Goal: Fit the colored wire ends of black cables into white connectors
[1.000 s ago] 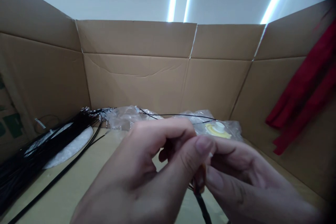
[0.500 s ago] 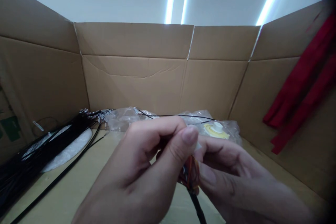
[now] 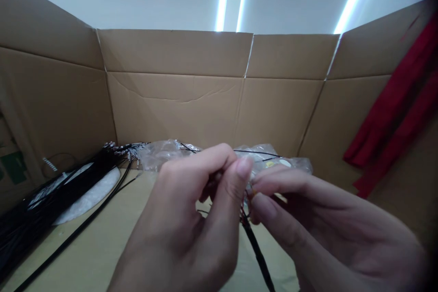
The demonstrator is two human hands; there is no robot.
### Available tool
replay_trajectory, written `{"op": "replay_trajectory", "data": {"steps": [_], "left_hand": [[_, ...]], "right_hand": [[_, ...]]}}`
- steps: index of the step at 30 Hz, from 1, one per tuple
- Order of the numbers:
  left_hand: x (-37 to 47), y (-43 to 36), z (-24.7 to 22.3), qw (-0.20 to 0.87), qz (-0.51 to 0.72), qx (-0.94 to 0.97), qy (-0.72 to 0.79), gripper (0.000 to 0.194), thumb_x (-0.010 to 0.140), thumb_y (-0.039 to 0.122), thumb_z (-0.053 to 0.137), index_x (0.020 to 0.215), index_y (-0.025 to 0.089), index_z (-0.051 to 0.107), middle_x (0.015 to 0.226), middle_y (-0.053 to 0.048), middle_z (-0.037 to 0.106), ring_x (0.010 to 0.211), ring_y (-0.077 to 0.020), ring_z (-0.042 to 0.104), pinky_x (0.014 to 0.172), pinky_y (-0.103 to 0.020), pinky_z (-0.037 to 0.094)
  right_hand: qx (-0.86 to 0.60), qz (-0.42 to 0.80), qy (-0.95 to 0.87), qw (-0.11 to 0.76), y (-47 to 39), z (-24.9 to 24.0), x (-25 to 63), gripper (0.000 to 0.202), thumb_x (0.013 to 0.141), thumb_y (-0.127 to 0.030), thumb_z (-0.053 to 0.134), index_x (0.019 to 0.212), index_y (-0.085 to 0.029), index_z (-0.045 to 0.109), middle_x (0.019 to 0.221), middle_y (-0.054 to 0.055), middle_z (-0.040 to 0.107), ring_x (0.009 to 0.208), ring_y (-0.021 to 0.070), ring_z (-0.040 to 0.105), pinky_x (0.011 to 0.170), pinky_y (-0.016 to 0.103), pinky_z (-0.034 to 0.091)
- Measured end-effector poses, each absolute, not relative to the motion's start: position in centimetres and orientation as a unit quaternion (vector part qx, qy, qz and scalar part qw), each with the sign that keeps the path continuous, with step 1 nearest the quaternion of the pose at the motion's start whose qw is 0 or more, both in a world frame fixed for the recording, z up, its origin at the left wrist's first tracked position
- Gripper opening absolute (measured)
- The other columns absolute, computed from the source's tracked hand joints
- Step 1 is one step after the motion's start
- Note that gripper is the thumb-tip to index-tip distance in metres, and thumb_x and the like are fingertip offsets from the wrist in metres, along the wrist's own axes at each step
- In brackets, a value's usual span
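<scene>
A black cable (image 3: 257,251) hangs below my fingers, with thin coloured wires (image 3: 244,212), mostly red and orange, fanning out of its upper end. My left hand (image 3: 185,214) is closed in a pinch of thumb and index finger above the wires. What lies between those fingertips is hidden; a small pale piece shows just beside them. Close against it on the right, my right hand (image 3: 318,219) pinches an orange wire between thumb and forefinger.
A bundle of black cables (image 3: 68,191) with bared ends lies on the left, over a white round piece (image 3: 92,196). Clear plastic bags (image 3: 160,155) lie along the back. Cardboard walls (image 3: 178,109) surround the table (image 3: 112,232). Red cloth strips (image 3: 390,114) hang at right.
My right hand has shifted lower and opened out its palm, its fingertips now pinching a wire. The left hand has moved slightly right, and more of the black cable shows.
</scene>
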State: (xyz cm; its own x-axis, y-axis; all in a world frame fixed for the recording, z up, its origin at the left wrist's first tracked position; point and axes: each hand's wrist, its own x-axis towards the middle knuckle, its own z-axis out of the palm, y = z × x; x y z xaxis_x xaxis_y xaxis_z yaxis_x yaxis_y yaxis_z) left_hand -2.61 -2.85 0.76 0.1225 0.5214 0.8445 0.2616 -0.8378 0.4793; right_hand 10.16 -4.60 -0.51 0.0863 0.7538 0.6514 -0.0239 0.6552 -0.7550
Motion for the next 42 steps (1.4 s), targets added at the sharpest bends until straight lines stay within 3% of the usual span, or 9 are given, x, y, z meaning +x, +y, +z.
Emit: {"op": "replay_trajectory", "data": {"steps": [3, 6, 12, 20, 28, 35, 42], "left_hand": [[-2.3, -3.3, 1.2, 0.082, 0.579, 0.755, 0.296, 0.027, 0.091, 0.020, 0.046, 0.064, 0.018, 0.047, 0.055, 0.006, 0.048, 0.049, -0.0047, 0.047, 0.044, -0.013, 0.041], [-2.1, -3.3, 1.4, -0.001, 0.584, 0.758, 0.293, 0.026, 0.090, 0.014, 0.046, 0.064, 0.017, 0.046, 0.055, 0.006, 0.045, 0.047, -0.0031, 0.043, 0.045, -0.012, 0.038], [-1.7, -3.0, 0.8, -0.151, 0.597, 0.725, 0.309, 0.029, 0.090, 0.016, 0.046, 0.061, 0.018, 0.044, 0.052, 0.006, 0.037, 0.042, -0.0057, 0.031, 0.049, -0.018, 0.039], [-2.1, -3.1, 1.4, 0.027, 0.575, 0.774, 0.263, 0.026, 0.091, 0.014, 0.048, 0.065, 0.017, 0.044, 0.056, 0.006, 0.039, 0.049, -0.0041, 0.036, 0.055, -0.018, 0.037], [-2.0, -3.1, 1.3, 0.266, 0.549, 0.762, 0.217, 0.029, 0.095, 0.023, 0.043, 0.066, 0.017, 0.047, 0.059, 0.007, 0.050, 0.053, -0.0025, 0.049, 0.046, -0.009, 0.038], [-2.2, -2.5, 2.4, 0.237, 0.593, 0.707, 0.305, 0.034, 0.087, 0.043, 0.050, 0.064, 0.018, 0.056, 0.049, 0.001, 0.045, 0.054, -0.0115, 0.052, 0.041, -0.016, 0.038], [-1.9, -2.8, 2.1, 0.270, 0.591, 0.687, 0.324, 0.036, 0.086, 0.042, 0.049, 0.060, 0.018, 0.054, 0.048, 0.001, 0.043, 0.053, -0.0111, 0.050, 0.040, -0.016, 0.036]], "right_hand": [[-0.324, 0.099, -0.625, 0.704, -4.5, -0.8, 9.6, 0.009, 0.077, -0.014, 0.069, 0.079, -0.023, 0.068, 0.082, 0.001, 0.066, 0.080, 0.0162, 0.063, 0.067, 0.021, 0.056], [-0.346, 0.017, -0.633, 0.692, -4.3, -0.9, 9.5, 0.005, 0.078, -0.018, 0.067, 0.076, -0.022, 0.067, 0.079, 0.000, 0.066, 0.075, 0.0150, 0.063, 0.063, 0.021, 0.055], [-0.334, 0.149, -0.655, 0.661, -4.4, -0.3, 10.1, 0.013, 0.080, -0.011, 0.064, 0.077, -0.023, 0.062, 0.071, -0.005, 0.062, 0.066, 0.0074, 0.061, 0.060, 0.010, 0.052], [-0.289, 0.414, -0.628, 0.592, -4.6, -0.6, 11.8, 0.009, 0.085, -0.027, 0.063, 0.077, -0.023, 0.062, 0.074, -0.003, 0.059, 0.072, 0.0083, 0.055, 0.065, 0.013, 0.048], [-0.315, 0.512, -0.601, 0.527, -4.3, -0.2, 11.9, 0.022, 0.082, -0.041, 0.063, 0.077, -0.020, 0.058, 0.068, 0.000, 0.046, 0.065, 0.0115, 0.040, 0.057, 0.022, 0.037], [-0.299, 0.565, -0.572, 0.515, -4.4, 0.6, 11.4, 0.026, 0.081, -0.040, 0.063, 0.070, -0.018, 0.056, 0.066, 0.000, 0.047, 0.063, 0.0121, 0.039, 0.057, 0.024, 0.035], [-0.227, 0.671, -0.510, 0.489, -4.3, 0.3, 11.4, 0.019, 0.079, -0.033, 0.066, 0.068, -0.020, 0.057, 0.066, 0.000, 0.045, 0.064, 0.0119, 0.041, 0.062, 0.024, 0.038]]}}
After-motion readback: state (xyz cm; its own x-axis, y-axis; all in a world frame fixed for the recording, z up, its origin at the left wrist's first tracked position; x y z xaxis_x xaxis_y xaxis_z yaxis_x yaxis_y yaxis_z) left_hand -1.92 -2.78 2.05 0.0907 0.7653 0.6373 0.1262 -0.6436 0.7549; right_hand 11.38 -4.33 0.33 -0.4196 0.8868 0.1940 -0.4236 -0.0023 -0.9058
